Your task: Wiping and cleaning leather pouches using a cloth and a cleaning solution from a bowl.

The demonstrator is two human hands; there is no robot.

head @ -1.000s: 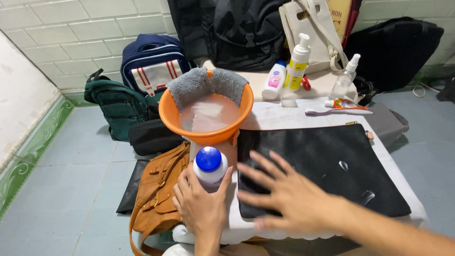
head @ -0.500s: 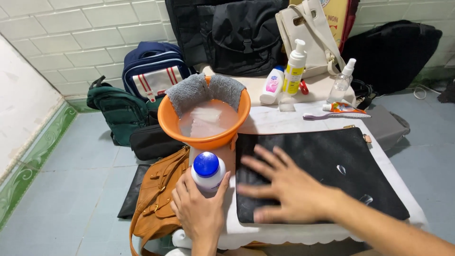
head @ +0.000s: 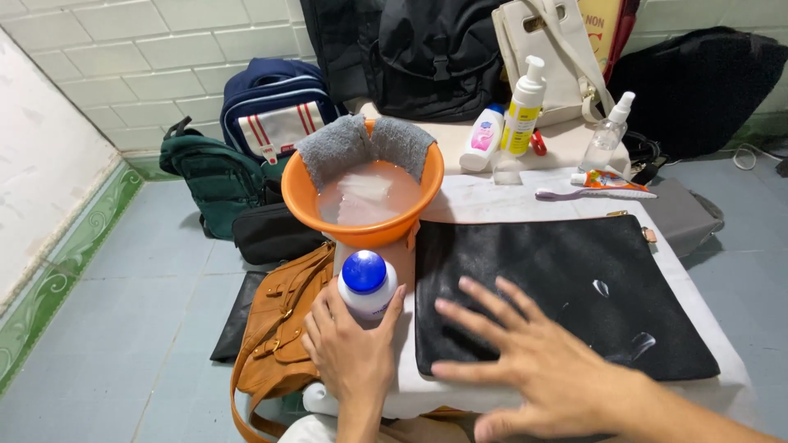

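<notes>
A white bottle with a blue cap (head: 366,285) is clasped upright by the left hand (head: 351,351), at 6 o'clock from the orange basin (head: 361,232). The right hand (head: 538,369), fingers spread, is laid flat on the black pouch (head: 566,287) at 3 o'clock from the bottle.

Blue-capped white bottle (head: 366,285), left hand (head: 353,353)

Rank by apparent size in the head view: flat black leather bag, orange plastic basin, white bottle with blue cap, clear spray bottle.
1. Flat black leather bag
2. Orange plastic basin
3. White bottle with blue cap, nearer the camera, so unsure against
4. Clear spray bottle
</notes>
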